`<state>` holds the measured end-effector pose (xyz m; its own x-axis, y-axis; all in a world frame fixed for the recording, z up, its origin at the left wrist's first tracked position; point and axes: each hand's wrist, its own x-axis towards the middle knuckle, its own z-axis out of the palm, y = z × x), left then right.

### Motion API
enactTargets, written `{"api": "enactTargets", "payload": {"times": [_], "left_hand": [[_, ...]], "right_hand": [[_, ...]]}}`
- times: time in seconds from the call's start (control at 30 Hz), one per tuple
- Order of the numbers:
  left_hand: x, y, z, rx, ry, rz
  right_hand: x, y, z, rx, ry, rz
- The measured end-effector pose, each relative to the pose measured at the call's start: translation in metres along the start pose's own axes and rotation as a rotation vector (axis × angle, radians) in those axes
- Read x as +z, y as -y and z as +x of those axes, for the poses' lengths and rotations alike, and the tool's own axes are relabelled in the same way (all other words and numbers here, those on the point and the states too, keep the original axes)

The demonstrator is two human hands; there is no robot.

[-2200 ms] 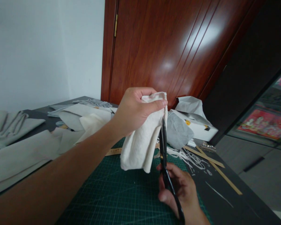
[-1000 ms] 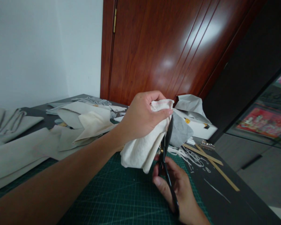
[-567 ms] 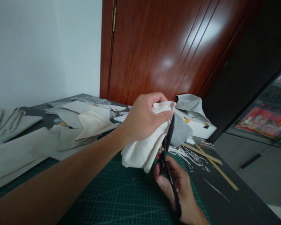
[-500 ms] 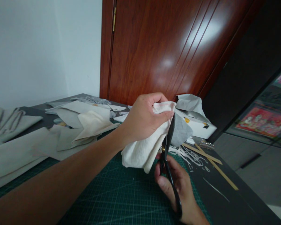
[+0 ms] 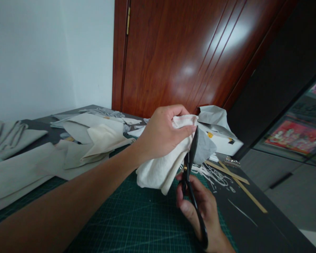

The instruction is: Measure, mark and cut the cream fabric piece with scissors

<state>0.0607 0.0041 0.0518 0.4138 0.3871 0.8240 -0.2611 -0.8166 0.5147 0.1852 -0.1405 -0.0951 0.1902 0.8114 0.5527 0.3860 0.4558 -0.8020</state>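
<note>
A folded piece of white cloth (image 5: 158, 175) hangs from my left hand (image 5: 164, 135), its top edge pinched between thumb and fingers. Wrapped round the handles of black scissors (image 5: 191, 158), my right hand (image 5: 200, 207) holds them with the blades pointing up. The blades lie along the right edge of the cloth, their tips close to my left thumb. Whether they have fabric between them I cannot tell. Beneath both hands lies a green cutting mat (image 5: 126, 214) with grid lines.
Cream and grey fabric pieces (image 5: 94, 140) lie in heaps on the left. To the right are white cord scraps (image 5: 213, 177), wooden strips (image 5: 242, 186) and a white box (image 5: 226, 140) with grey cloth on it. A wooden door (image 5: 173, 52) stands behind the table.
The scissors and my right hand have shifted slightly right, and the blades now sit a little further out along the cloth's edge. My left hand and the cloth have hardly moved.
</note>
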Motion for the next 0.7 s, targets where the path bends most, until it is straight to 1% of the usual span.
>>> {"api": "enactTargets", "payload": {"times": [0.17,0.5,0.7], "left_hand": [[0.0015,0.0005,-0.0003,0.007,0.004,0.001],[0.0017,-0.0016,-0.0021,-0.025,0.016,-0.012],[0.0021,-0.0008,-0.0022,-0.001,0.015,0.009]], "right_hand": [[-0.0003,0.0012,0.0015,-0.027,-0.011,-0.020],[-0.0013,0.0011,0.0001,-0.023,-0.015,-0.036],[-0.0013,0.0010,-0.0010,-0.012,-0.017,-0.056]]}}
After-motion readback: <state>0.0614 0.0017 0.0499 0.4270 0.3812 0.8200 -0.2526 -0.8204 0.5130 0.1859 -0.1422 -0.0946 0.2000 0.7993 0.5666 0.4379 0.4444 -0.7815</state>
